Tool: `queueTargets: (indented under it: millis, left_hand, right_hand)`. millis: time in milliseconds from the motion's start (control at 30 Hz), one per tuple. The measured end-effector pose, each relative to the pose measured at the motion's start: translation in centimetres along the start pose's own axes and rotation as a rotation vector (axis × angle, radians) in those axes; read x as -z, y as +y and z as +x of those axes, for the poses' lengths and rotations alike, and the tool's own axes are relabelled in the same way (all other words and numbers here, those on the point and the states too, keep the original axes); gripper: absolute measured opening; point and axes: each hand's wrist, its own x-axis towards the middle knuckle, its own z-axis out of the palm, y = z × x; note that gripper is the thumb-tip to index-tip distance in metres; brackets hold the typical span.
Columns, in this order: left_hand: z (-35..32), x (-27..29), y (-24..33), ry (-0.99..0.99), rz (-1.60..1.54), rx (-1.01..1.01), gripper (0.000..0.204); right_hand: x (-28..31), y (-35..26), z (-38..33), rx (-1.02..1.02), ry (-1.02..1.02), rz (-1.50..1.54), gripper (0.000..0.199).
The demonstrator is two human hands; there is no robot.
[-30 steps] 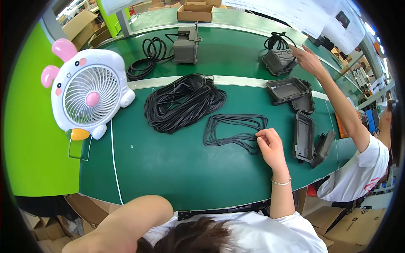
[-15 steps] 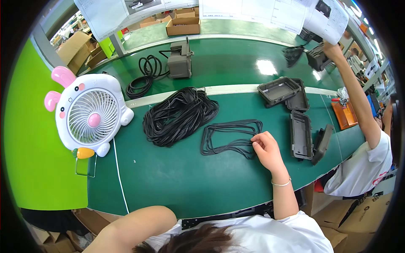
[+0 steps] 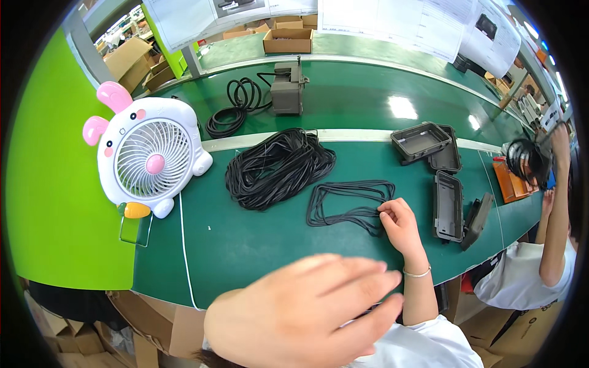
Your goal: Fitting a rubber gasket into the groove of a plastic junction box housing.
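My right hand (image 3: 402,227) rests on the table at the right end of a small set of thin black cords (image 3: 319,211), laid out in a rough rectangle. Thumb and fingers pinch the cords there. Raised close to the camera, my left hand (image 3: 307,310) shows its back, with the fingers stretched toward the right and nothing seen in them; its palm is hidden. A much larger tangled bundle of black cords (image 3: 279,172) lies just beyond the small set, to the left.
A white fan (image 3: 156,162) with pink ears stands at left. Open grey plastic cases (image 3: 448,205) lie at right, near an orange bin (image 3: 510,184). Beyond the white strip sits a grey box (image 3: 287,92) with coiled cable. A co-worker's arm (image 3: 555,202) holds a dark coiled item.
My left hand has come up into view near the camera; before, only its bent arm showed. The view has shifted slightly. The co-worker's arm has brought the dark item nearer.
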Motion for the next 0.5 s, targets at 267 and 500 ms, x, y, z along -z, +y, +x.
queueTargets:
  millis: [267,500]
  left_hand:
    - [0.0,0.5,4.8,0.587,0.105,0.016,0.018]
    - [-0.6,-0.1,4.4,0.699,-0.019,0.192,0.015]
  right_hand:
    - [-0.5,-0.8,0.1,0.003,-0.029,0.011,0.008]
    - [0.3,-0.4,-0.2,-0.004,-0.028,-0.038,0.008]
